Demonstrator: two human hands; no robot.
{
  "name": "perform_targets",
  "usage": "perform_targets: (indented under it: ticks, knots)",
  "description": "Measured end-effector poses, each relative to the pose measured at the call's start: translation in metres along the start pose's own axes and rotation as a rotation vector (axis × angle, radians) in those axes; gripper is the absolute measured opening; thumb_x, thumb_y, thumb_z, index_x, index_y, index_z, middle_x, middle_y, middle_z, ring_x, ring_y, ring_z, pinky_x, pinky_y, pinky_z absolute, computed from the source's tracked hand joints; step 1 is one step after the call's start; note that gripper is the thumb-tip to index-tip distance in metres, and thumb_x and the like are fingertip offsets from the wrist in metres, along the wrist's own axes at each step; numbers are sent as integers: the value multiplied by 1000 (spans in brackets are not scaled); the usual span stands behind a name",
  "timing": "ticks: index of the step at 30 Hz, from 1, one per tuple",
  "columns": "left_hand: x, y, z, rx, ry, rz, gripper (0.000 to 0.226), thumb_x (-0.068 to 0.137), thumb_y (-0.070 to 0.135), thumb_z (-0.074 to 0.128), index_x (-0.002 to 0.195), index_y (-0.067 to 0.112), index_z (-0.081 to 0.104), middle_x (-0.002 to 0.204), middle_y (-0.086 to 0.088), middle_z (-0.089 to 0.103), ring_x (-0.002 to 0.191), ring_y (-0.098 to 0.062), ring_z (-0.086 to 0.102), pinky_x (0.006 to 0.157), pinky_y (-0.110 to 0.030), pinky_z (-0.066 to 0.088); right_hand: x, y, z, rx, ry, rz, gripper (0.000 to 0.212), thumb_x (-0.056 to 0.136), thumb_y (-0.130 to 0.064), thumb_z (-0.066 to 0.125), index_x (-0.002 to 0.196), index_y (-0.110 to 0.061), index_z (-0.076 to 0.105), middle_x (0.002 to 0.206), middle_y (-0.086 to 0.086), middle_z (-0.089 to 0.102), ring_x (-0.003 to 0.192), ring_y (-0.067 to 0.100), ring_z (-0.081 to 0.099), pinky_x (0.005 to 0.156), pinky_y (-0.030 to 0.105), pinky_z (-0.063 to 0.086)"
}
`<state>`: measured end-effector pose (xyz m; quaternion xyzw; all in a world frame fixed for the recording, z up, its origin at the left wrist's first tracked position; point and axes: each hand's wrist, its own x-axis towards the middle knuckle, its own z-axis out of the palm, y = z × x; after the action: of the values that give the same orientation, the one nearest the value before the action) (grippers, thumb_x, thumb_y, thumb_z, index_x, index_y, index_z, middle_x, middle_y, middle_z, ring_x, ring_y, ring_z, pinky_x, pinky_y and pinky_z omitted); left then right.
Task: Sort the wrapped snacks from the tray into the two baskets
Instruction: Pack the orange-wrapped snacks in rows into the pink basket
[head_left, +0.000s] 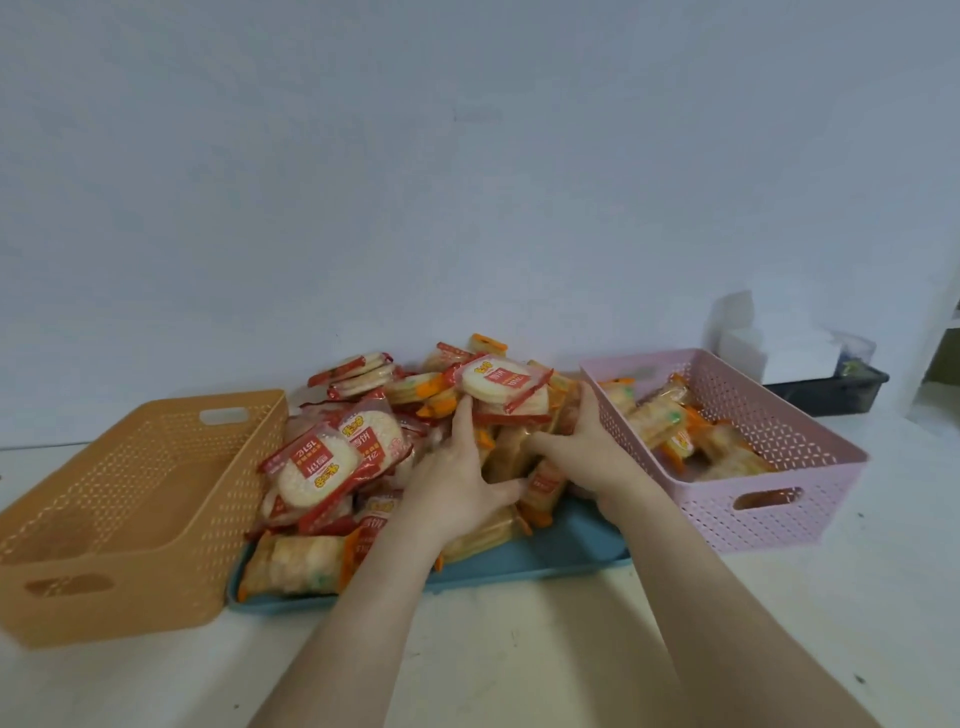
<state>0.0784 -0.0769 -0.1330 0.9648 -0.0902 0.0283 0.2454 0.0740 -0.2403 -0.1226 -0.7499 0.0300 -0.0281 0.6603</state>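
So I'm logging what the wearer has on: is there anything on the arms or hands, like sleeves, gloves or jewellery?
Nothing shows. The left hand and right hand are bare, without gloves, rings or a watch that I can see. Both forearms are bare too, as far as the bottom edge of the picture; no sleeve comes into view.

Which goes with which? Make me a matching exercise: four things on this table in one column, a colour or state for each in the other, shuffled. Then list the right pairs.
Things:
1. basket on the left
2. basket on the right
3. tray
4. left hand

Colour or state:
A. blue, heaped with wrapped snacks
B. pink, already holding orange-wrapped snacks
C. reaching up to a red-wrapped round snack atop the pile
D. orange, nothing visible inside

Pairs: 1-D, 2-B, 3-A, 4-C
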Motion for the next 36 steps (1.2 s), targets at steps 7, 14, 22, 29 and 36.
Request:
perform_targets:
  ticks: [7, 14, 22, 29, 36]
  knots:
    - [-2, 5, -7, -167, 25, -28, 99, 66, 57, 77, 146, 22, 30, 146, 4, 45, 134, -21, 41, 107, -37, 38, 6, 2, 9, 208, -257, 116, 58, 75, -18, 75, 127, -31, 54, 112, 0, 72, 109, 21, 65, 98, 44, 50]
    - [-10, 10, -11, -647, 9, 65, 80, 71, 28, 85, 139, 27, 43, 127, 14, 59, 121, -7, 54, 104, -30, 42, -4, -14, 4, 447, -289, 53, 24, 85, -8, 65, 107, -15, 71, 92, 5, 71, 74, 13, 66, 53, 22, 45]
    - [-11, 28, -13, -1285, 150, -89, 43, 80, 8, 76, 119, 19, 64, 109, -2, 73, 107, -17, 67, 101, -44, 49, -10, -25, 20, 701, -35, -75, 22, 92, -3, 53, 106, -7, 69, 80, -2, 73, 64, 3, 68, 49, 15, 48]
    - [-6, 26, -23, -1286, 153, -287, 56, 83, 26, 73, 134, 27, 50, 121, -3, 66, 111, -22, 63, 96, -45, 51, -17, -14, 33, 475, -147, -79, 34, 90, 2, 53, 117, -16, 64, 107, 6, 72, 100, 17, 68, 75, 24, 56]
    - [-15, 30, -18, -1074, 7, -255, 44, 95, 47, 50, 137, 32, 48, 132, 5, 55, 125, -18, 50, 101, -34, 42, -21, -17, 18, -261, -317, -17, 64, 89, -18, 59, 144, -34, 32, 122, -5, 55, 116, 16, 53, 89, 25, 48]
